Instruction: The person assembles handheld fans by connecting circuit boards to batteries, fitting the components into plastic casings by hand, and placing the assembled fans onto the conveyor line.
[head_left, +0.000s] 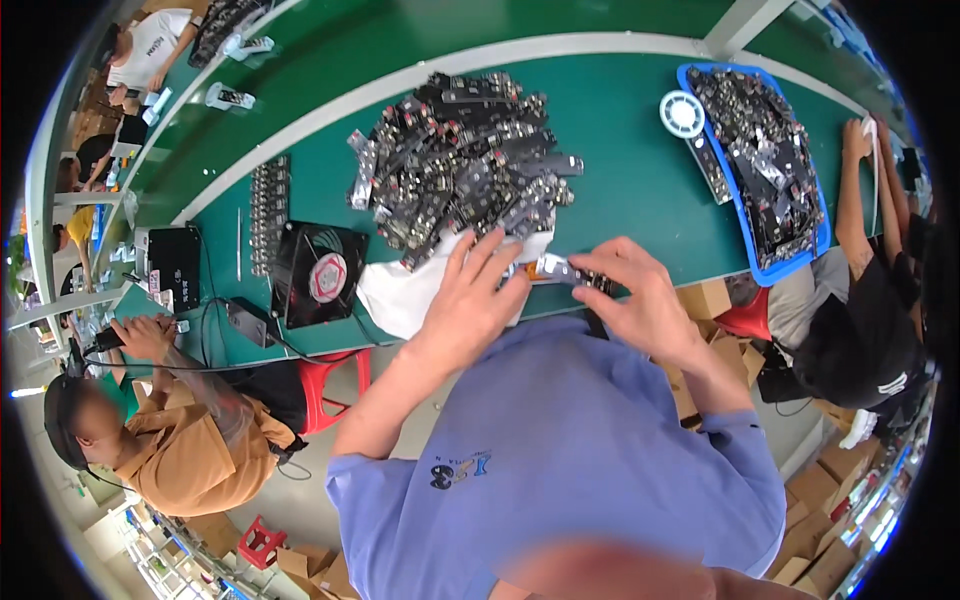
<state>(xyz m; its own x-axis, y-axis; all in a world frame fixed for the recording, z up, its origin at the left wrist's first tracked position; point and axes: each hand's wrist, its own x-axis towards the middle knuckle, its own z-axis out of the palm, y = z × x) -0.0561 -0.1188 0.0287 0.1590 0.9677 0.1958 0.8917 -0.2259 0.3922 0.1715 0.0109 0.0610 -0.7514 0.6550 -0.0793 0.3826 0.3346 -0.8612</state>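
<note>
Taking 12 o'clock as straight away from our chest, with the face centred between our hands.

We are holding the small module (558,267) at 3 o'clock, just past the near edge of the white cloth (400,297). Our right hand (632,290) is pinching its dark end, thumb against fingertips, nearly closed; the silver end is pointing toward 9. Our left hand (475,295) is lying palm down at 9 over the cloth, fingers partly spread and bent; whether it is gripping anything underneath, we cannot tell.

Handling, in our judgement: we should be gripping lightly by the edges, pressing no components, steadying the cloth with the left fingers, and working low so a slip is costing little.

Counting: we are seeing one module in hand; one pile of dark modules (455,150) at 11, overlapping too much for counting; one blue tray (792,268) at 2, heaped, likewise uncountable; one black fan (320,275) at 9; one row of modules (270,215) beyond it. Two co-workers are sitting near: one in tan (185,455) at 8, one in black (860,335) between 3 and 4.
</note>
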